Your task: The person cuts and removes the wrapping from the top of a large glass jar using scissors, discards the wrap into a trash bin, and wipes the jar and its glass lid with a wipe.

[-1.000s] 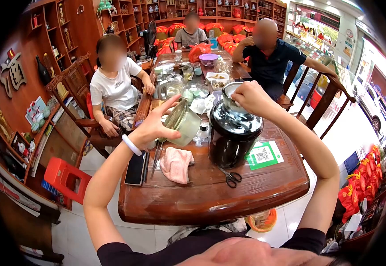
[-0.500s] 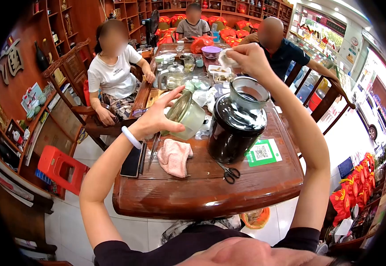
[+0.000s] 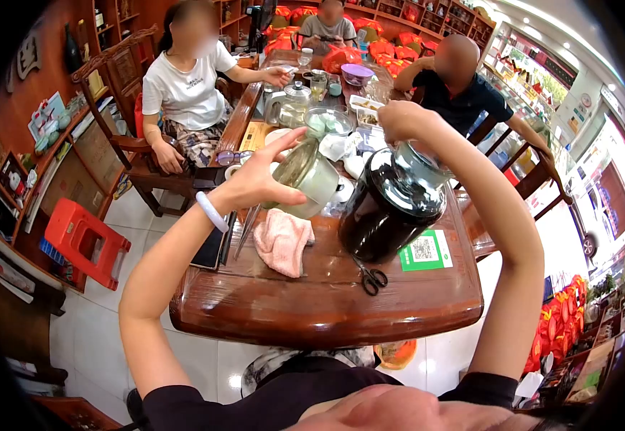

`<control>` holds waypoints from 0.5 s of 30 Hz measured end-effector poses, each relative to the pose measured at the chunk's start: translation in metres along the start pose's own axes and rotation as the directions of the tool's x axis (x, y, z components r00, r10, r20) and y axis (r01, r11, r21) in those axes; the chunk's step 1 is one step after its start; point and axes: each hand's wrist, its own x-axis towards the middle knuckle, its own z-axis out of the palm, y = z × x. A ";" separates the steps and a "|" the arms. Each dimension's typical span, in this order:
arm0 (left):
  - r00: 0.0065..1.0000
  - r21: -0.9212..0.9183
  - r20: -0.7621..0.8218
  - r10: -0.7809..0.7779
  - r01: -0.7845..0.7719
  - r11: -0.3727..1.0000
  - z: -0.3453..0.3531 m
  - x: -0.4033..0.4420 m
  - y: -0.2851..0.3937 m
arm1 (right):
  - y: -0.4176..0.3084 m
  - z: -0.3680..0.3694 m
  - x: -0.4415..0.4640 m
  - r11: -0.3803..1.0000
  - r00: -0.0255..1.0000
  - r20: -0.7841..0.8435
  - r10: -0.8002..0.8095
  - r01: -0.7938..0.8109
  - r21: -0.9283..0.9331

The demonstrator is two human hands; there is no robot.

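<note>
My left hand (image 3: 258, 176) is closed around a glass jar lid (image 3: 311, 178) with a frosted rim, tilted on its side above the table. My right hand (image 3: 404, 122) has its fingers curled down at the mouth of a large glass jar (image 3: 391, 208), which is filled with dark contents. The hand and wrist partly cover the jar's neck, and what the fingers hold is hidden. Below the lid lies a pink cloth (image 3: 284, 241). Scissors (image 3: 373, 279) rest in front of the jar, and a green card with a QR code (image 3: 425, 249) lies to its right.
A phone (image 3: 210, 249) and tongs (image 3: 246, 231) lie at the left. Farther back stand a glass teapot (image 3: 291, 108), food trays (image 3: 365, 109) and a purple bowl (image 3: 357, 74). Several people sit around the wooden table (image 3: 312, 309). A red stool (image 3: 86, 244) stands left.
My right hand has come down to the jar's mouth; the white tissue it held is out of sight. The left hand keeps the lid. The person at left has reached over the table.
</note>
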 end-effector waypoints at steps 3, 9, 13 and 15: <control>1.000 -0.102 -0.006 -0.019 0.018 0.995 0.003 -0.004 0.002 | -0.036 -0.004 -0.026 0.986 0.996 -0.089 -0.003 -0.012 -0.164; 1.000 -0.330 -0.004 0.000 -0.001 0.944 0.011 -0.005 -0.018 | -0.084 0.001 -0.114 0.933 0.931 -0.250 -0.266 0.184 -0.308; 0.994 -0.519 0.076 -0.082 0.110 0.848 0.039 -0.009 -0.014 | -0.089 0.024 -0.155 0.874 0.437 -0.880 0.185 0.337 0.351; 0.989 -0.547 0.116 -0.088 0.137 0.826 0.060 -0.008 -0.016 | -0.107 0.043 -0.158 0.827 0.326 -0.912 0.250 0.417 0.376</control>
